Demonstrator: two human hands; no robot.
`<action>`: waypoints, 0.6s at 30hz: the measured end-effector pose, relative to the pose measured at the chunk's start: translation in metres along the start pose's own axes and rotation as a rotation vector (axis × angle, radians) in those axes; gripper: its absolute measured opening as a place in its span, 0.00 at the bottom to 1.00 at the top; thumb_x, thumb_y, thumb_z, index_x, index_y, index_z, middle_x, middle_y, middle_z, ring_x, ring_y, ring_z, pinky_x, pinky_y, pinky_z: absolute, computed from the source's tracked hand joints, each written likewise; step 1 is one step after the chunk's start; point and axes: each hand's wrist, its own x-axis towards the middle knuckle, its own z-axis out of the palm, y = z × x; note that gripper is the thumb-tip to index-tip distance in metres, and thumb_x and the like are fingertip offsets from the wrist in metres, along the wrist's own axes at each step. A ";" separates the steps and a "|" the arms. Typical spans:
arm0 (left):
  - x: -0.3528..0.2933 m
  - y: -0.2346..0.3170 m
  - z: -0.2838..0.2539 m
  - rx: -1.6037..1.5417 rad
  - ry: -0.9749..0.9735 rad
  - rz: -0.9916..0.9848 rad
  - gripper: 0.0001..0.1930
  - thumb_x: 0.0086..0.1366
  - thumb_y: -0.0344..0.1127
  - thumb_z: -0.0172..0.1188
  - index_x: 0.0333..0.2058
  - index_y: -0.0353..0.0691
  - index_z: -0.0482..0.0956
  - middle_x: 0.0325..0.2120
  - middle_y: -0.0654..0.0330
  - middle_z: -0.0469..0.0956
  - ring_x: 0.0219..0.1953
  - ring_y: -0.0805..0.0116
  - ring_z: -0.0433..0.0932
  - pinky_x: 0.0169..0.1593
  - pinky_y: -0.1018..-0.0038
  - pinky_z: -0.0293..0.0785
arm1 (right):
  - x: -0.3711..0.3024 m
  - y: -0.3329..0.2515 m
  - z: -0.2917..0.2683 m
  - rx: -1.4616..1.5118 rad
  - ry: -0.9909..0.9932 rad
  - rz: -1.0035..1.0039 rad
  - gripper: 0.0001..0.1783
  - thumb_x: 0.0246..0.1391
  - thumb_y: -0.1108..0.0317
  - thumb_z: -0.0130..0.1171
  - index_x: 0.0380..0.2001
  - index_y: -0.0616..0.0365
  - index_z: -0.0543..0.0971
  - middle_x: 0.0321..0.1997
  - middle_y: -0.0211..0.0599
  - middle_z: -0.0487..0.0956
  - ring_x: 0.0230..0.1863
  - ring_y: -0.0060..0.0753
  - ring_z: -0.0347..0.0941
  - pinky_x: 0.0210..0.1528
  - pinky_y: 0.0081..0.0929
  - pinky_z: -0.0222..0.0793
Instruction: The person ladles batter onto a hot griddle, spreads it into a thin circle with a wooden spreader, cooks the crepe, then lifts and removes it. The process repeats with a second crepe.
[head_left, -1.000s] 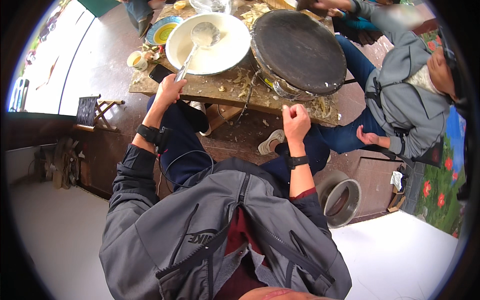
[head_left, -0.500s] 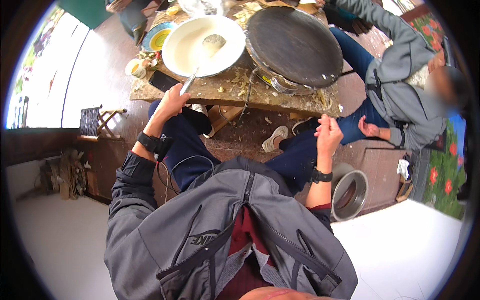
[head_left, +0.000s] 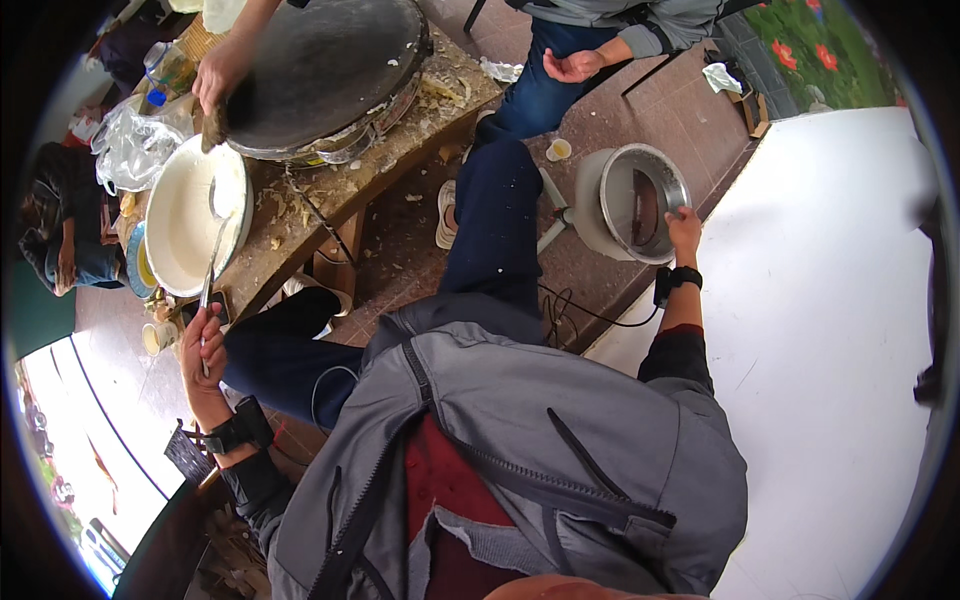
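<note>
Your left hand (head_left: 200, 345) is closing around the end of a long metal ladle (head_left: 212, 250), fingers wrapped on the handle, and the ladle is running up and away from that hand so its bowl is sitting inside the wide white basin (head_left: 190, 215) just beyond your knuckles. The basin is looking mostly scraped down, only a thin pale coating showing, so the batter side seems largely used up, though you are not lifting anything out of it yet. Your right hand (head_left: 684, 226) is reaching far out to your right side, fingertips curling over the near rim of a round metal pot (head_left: 640, 200) standing on the tiled floor; grip is loose, fingers hooked on the edge rather than clamped, and whether the thumb is inside the rim cannot be told. Pot is looking empty inside as far as it shows. Well ahead of your left hand, the big dark round griddle (head_left: 325, 70) is lying bare, nothing cooking on it, and another person's hand (head_left: 218, 78) is wiping or greasing its far-left edge. So: griddle being prepped, pouring not started, pot not yet moved.
</note>
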 end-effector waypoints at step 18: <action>-0.038 -0.005 0.063 0.227 0.108 0.226 0.10 0.71 0.35 0.47 0.45 0.38 0.72 0.18 0.69 0.67 0.11 0.88 0.60 0.10 0.91 0.55 | 0.032 0.014 0.060 0.242 -0.325 0.024 0.26 0.48 0.63 0.65 0.47 0.72 0.76 0.42 0.52 0.80 0.42 0.41 0.76 0.48 0.35 0.68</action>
